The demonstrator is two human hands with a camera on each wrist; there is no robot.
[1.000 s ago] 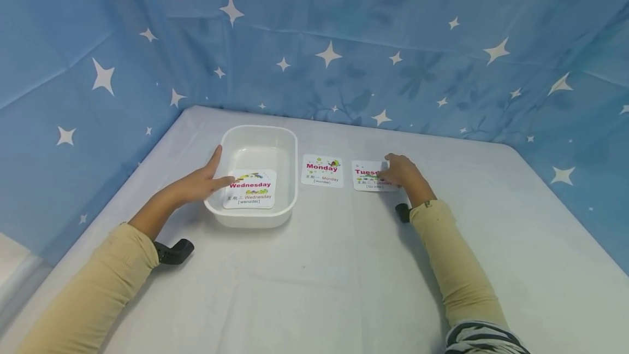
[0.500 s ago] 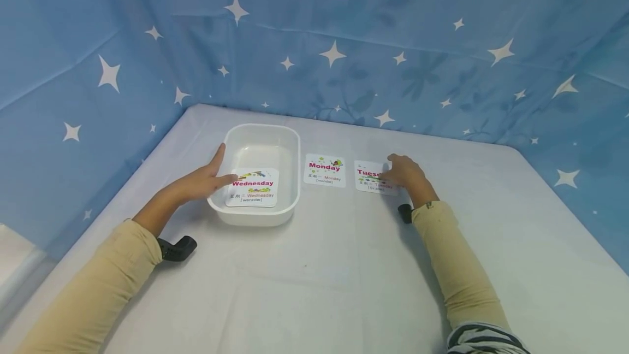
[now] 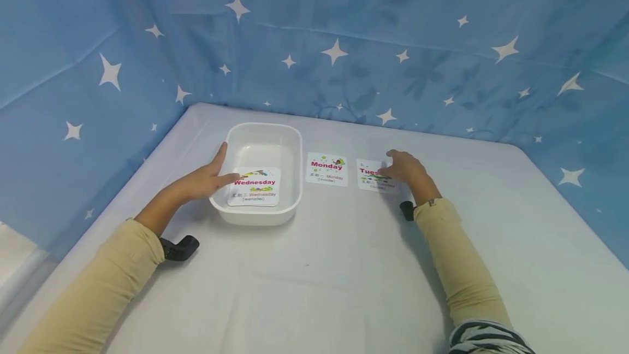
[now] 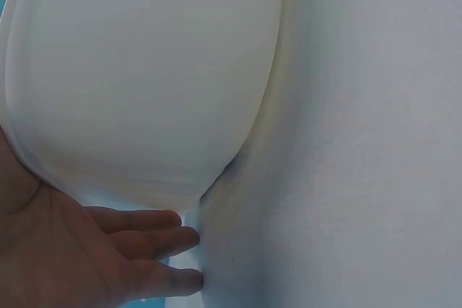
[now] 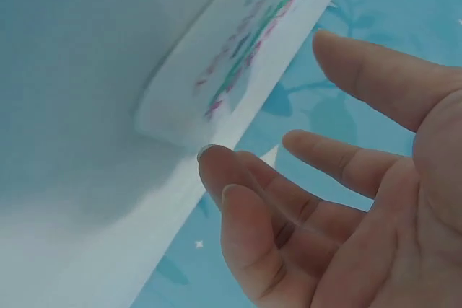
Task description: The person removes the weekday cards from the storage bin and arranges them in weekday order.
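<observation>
In the head view, my left hand (image 3: 199, 183) rests at the left side of a white plastic tub (image 3: 255, 218), its thumb reaching over the rim. The left wrist view shows its fingers (image 4: 162, 239) straight outside the tub's wall. Inside the tub lies a Wednesday word card (image 3: 260, 191), with my thumb tip right at its edge. My right hand (image 3: 410, 173) is over the right side of a Tuesday word card (image 3: 367, 182) on the table, covering part of it. In the right wrist view its fingers (image 5: 249, 239) are loosely bent beside that card, holding nothing.
A Monday word card (image 3: 326, 170) lies between the tub and the Tuesday card. The white-clothed table (image 3: 304, 288) ends at a blue star-patterned curtain (image 3: 314, 64) behind and at both sides. Black wrist devices (image 3: 181, 248) extend from the cuffs.
The head view has shifted slightly. The tub, the cards and both hands keep almost the same places, with my right hand having moved only a little over the Tuesday card.
</observation>
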